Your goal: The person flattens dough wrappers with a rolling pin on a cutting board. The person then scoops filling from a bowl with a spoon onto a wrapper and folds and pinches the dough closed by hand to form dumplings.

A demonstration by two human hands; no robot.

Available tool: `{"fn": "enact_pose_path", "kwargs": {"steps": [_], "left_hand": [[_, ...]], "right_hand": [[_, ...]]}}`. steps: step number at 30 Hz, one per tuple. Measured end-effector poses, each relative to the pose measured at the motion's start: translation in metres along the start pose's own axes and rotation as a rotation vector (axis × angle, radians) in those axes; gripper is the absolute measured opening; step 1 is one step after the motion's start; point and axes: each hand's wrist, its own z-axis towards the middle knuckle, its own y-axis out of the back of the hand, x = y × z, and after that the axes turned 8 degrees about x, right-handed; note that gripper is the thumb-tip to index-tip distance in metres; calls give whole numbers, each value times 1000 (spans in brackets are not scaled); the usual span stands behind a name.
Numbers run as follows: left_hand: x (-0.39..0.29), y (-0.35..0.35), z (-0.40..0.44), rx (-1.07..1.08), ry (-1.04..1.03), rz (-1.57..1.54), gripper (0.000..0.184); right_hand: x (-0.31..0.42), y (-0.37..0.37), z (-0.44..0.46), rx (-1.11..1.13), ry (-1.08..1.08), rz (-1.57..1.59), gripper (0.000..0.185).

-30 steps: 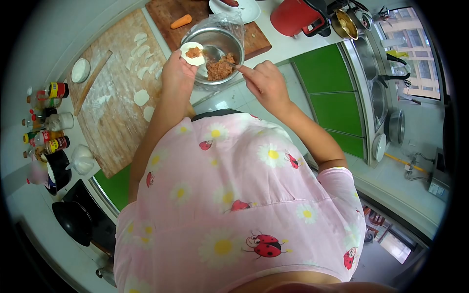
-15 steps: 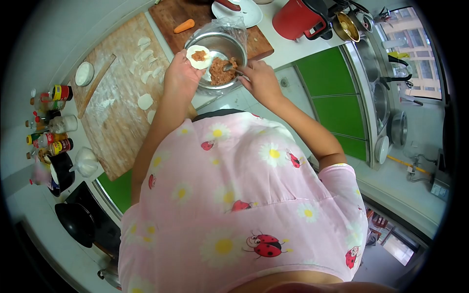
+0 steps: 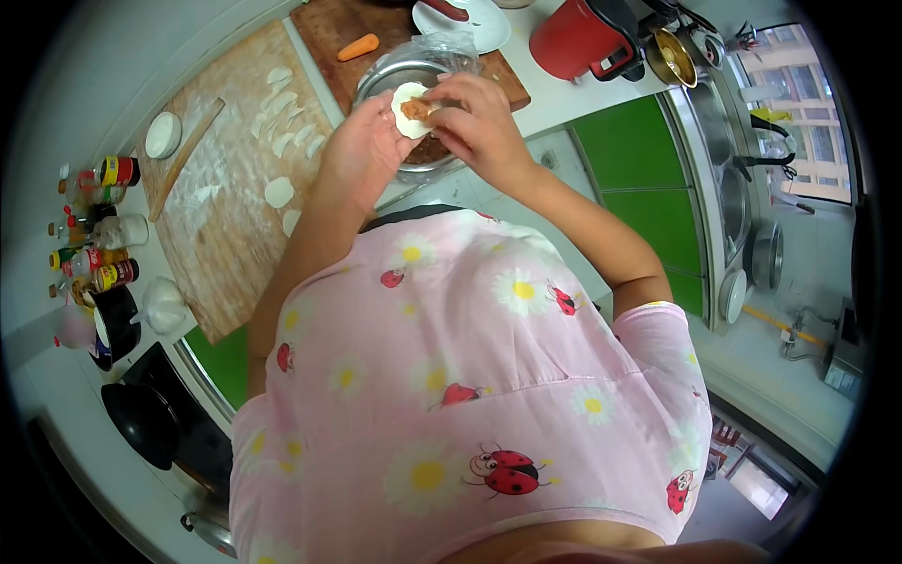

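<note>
My left hand (image 3: 368, 141) holds a round white dumpling wrapper (image 3: 406, 92) with brownish meat filling (image 3: 413, 110) at its centre. From the other side, my right hand (image 3: 481, 122) has its thumb and fingers closed at the wrapper's right edge. Below both hands is a metal bowl (image 3: 365, 89) lined with clear plastic, and more meat filling (image 3: 427, 151) partly shows in it. The spoon cannot be made out now.
On the left, a floured wooden board (image 3: 221, 254) bears several folded dumplings (image 3: 281, 143), a flat wrapper (image 3: 278, 193), a rolling pin (image 3: 186, 160) and a white bowl (image 3: 163, 135). Behind are a carrot (image 3: 357, 47), a plate (image 3: 484, 28) and a red kettle (image 3: 573, 42).
My right hand has left the filling in the bowl, where it held a spoon, and moved up and left to the wrapper. My left hand has shifted slightly right with the wrapper.
</note>
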Motion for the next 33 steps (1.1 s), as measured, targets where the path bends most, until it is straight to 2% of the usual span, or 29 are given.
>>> {"fn": "enact_pose_path", "kwargs": {"steps": [6,9,12,18,21,27,30,33], "left_hand": [[0,2,-8,104,-26,171,38],[-4,-12,-16,32,-31,519,42],[-6,-17,-20,-5,-64,643,43],[-9,-11,-20,17,-98,753,39],[-7,-12,-19,80,-244,698,41],[-10,-12,-21,103,-262,715,45],[-12,-12,-22,102,-250,789,46],[-15,-17,-24,105,-255,833,46]], "right_hand": [[4,2,18,-64,-174,235,14],[4,3,22,-78,-196,296,12],[5,1,26,-74,-217,347,13],[12,6,32,-84,-212,324,16],[18,5,34,-139,-265,359,18],[23,9,35,-66,-321,493,14],[19,6,34,-85,-268,516,11],[19,10,36,-111,-158,385,9]]}}
